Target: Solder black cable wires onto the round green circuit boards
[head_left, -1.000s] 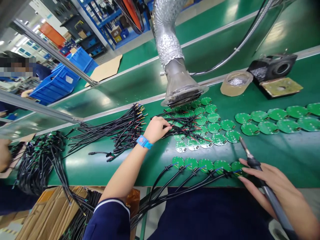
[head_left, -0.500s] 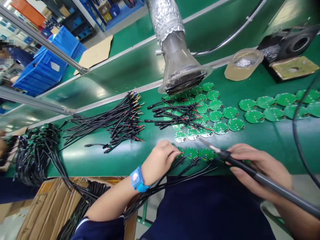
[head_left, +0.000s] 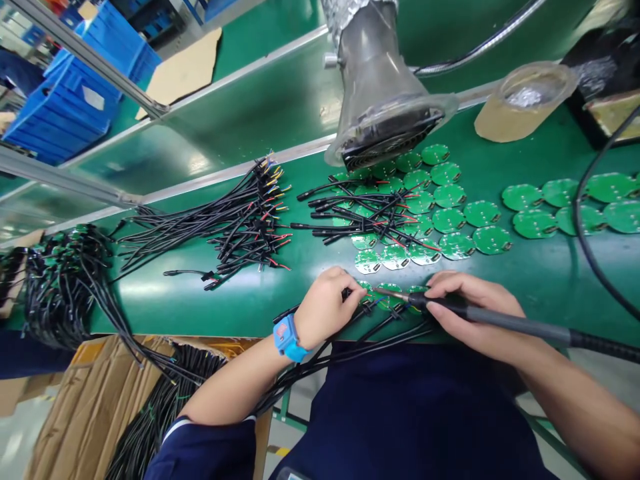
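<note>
My left hand, with a blue watch at its wrist, pinches a short black cable whose red wire end lies at a round green circuit board near the bench's front edge. A soldering iron is gripped in my right hand, pen-like, its tip pointing left at that same board, close to my left fingertips. Whether the tip touches the wire I cannot tell. More boards in this front row carry black cables that hang over the edge; my right fingers partly cover the row's right end.
A fume extraction hood hangs over rows of green boards. Loose short cables lie on those boards, with a larger cable bundle to the left. A tan cup stands back right; the iron's cord loops at right.
My right hand has brought the soldering iron left and down to the board by my left fingers. A black cable now shows in my left hand's pinch. The view has shifted slightly.
</note>
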A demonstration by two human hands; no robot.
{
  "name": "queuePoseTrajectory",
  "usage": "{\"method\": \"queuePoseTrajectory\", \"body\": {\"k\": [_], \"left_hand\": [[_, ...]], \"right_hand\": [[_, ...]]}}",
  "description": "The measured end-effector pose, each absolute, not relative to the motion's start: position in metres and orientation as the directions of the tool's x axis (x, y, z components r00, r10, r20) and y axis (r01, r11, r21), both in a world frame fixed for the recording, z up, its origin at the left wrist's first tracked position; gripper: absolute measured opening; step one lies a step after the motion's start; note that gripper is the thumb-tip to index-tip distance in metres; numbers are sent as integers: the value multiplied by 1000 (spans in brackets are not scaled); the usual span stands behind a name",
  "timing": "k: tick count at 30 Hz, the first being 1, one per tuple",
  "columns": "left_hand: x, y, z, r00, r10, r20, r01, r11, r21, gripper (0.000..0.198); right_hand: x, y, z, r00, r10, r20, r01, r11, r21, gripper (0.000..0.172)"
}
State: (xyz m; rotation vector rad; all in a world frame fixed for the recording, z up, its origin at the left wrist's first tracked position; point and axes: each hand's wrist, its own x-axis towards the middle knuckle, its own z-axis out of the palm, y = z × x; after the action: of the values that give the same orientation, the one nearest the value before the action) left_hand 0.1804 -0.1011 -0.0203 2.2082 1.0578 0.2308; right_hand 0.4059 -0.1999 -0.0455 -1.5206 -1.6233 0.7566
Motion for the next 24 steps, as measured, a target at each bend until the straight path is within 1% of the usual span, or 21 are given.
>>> {"method": "queuePoseTrajectory", "body": {"k": [9,13,15,18,20,24], "left_hand": [[183,-101,-20,633,764,-127,647,-432,629,12],[184,-100,-18,630,761,-156,665,-425,614,13],[185,-100,-18,630,758,-168,671,-422,609,14],[186,-99,-17,630,757,-175,675,-422,605,14],[187,-99,-17,629,756,-180,679,-421,601,14],[187,-100,-16,626,755,-193,693,-425,583,14]], "right_hand": [[405,-199,-44,34,993,117,564,77,-822,11],[406,-199,-45,37,993,111,569,70,-819,11],[408,-201,-47,47,992,120,530,77,-844,11],[410,-205,-51,123,985,122,419,60,-906,9],[411,-206,-54,143,984,109,373,49,-927,9],[411,-205,-56,91,991,102,403,57,-914,10]]}}
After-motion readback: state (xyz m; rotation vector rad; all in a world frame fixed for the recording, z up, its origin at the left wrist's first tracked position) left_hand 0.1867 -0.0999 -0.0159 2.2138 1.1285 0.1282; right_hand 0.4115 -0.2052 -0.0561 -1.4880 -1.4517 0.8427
